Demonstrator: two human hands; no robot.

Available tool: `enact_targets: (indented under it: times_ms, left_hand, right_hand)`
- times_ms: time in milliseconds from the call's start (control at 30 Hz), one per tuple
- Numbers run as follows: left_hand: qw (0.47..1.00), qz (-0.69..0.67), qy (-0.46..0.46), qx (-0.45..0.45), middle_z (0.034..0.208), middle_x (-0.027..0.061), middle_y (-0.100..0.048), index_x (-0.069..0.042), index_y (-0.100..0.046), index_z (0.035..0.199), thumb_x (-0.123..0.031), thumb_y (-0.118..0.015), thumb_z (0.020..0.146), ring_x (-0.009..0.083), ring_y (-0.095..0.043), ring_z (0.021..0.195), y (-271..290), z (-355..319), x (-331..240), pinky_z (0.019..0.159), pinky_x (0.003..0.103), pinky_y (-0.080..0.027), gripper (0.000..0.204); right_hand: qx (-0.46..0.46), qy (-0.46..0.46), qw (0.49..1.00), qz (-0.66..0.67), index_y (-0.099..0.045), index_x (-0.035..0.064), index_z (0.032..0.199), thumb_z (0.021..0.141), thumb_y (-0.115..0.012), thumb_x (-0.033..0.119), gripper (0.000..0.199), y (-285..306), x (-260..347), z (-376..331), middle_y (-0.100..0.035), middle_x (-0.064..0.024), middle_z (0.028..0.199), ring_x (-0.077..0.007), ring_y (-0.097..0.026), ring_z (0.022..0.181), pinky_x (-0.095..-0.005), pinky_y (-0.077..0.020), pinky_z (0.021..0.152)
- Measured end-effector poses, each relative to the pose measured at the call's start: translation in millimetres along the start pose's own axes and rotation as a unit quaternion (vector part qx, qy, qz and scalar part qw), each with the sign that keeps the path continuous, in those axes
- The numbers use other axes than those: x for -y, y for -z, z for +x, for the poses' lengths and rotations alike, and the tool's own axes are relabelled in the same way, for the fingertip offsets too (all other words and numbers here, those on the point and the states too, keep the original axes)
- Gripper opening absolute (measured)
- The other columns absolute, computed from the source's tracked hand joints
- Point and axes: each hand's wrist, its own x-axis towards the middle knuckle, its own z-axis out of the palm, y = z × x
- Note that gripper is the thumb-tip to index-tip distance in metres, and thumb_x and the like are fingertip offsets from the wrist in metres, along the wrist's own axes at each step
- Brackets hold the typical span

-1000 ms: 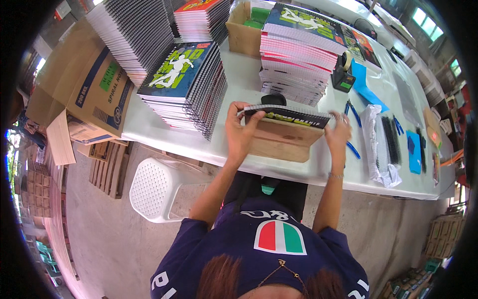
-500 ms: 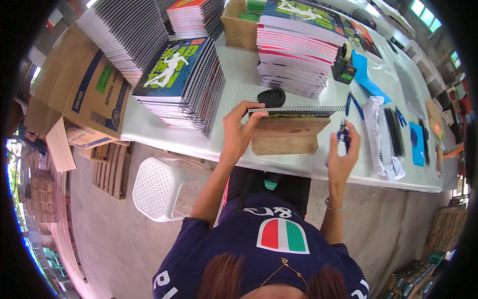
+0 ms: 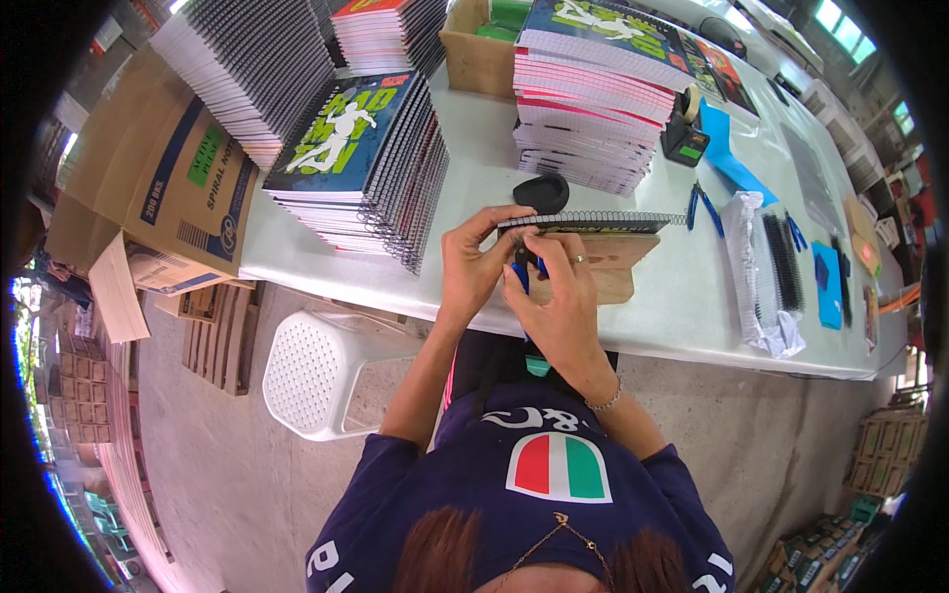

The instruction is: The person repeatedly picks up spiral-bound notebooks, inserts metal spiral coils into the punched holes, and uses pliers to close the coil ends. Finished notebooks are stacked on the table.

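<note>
A spiral notebook stands on edge with its wire coil upward, and the coil runs out past its right end. My left hand is closed on its left end. Blue-handled pliers are in my right hand, their tip up against the notebook's left end beside my left fingers. Just what the jaws touch is hidden by my fingers. Behind and below the notebook is a wooden block on the table. A black rounded object lies just beyond the coil.
Bound notebooks are stacked at the left, next to a cardboard box. Another tall notebook stack stands beyond. To the right lie a second pair of pliers, a tape dispenser and wrapped black coils. A white stool stands below.
My right hand has swung left with the pliers, from beyond the notebook's right end to its left end, beside my left hand. The left hand keeps its hold.
</note>
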Motion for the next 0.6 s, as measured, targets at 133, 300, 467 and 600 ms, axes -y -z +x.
enact_targets:
  times_ms: [133, 300, 467, 600]
  left_hand:
    - [1.000, 0.022, 0.004, -0.007, 0.101, 0.0092, -0.072, 0.003, -0.071, 0.105, 0.009, -0.065, 0.083, 0.0147, -0.067, 0.095, 1.2, -1.0, -0.6, 0.089, 0.028, -0.052, 0.024]
    - [0.999, 0.033, 0.004, -0.012, 0.101, 0.0094, -0.073, 0.001, -0.072, 0.106, 0.008, -0.063, 0.082, 0.0131, -0.068, 0.093, 1.6, -2.2, -7.3, 0.086, 0.026, -0.053, 0.027]
    - [0.998, 0.056, -0.007, -0.023, 0.098, 0.0085, -0.074, -0.001, -0.073, 0.107, 0.008, -0.062, 0.081, 0.0109, -0.067, 0.089, 0.7, -5.5, -9.2, 0.079, 0.025, -0.053, 0.029]
    - [0.994, 0.097, -0.048, -0.019, 0.099, 0.0117, -0.074, 0.000, -0.070, 0.112, 0.010, -0.058, 0.084, 0.0166, -0.072, 0.093, 0.9, -8.0, -11.3, 0.081, 0.027, -0.055, 0.033]
  right_hand:
    - [-0.006, -0.003, 1.000, -0.016, -0.061, -0.0018, 0.111, 0.076, -0.074, 0.002, 0.037, -3.4, 0.5, 0.1, -0.057, -0.0151, 0.100, -0.0271, -0.062, 0.084, -0.0356, -0.0526, 0.071]
    - [-0.004, -0.008, 1.000, -0.029, -0.063, -0.0023, 0.114, 0.076, -0.075, 0.002, 0.040, -4.8, 2.8, -1.4, -0.057, -0.0142, 0.097, -0.0265, -0.063, 0.082, -0.0352, -0.0526, 0.070]
    - [0.005, -0.022, 0.999, -0.031, -0.063, -0.0029, 0.113, 0.076, -0.075, 0.002, 0.040, -4.6, 6.6, -2.3, -0.057, -0.0142, 0.094, -0.0262, -0.063, 0.081, -0.0356, -0.0516, 0.069]
    - [0.026, -0.016, 0.999, -0.039, -0.059, -0.0049, 0.116, 0.084, -0.070, 0.006, 0.036, 0.1, 9.5, -0.9, -0.060, -0.0179, 0.100, -0.0316, -0.065, 0.081, -0.0365, -0.0540, 0.069]
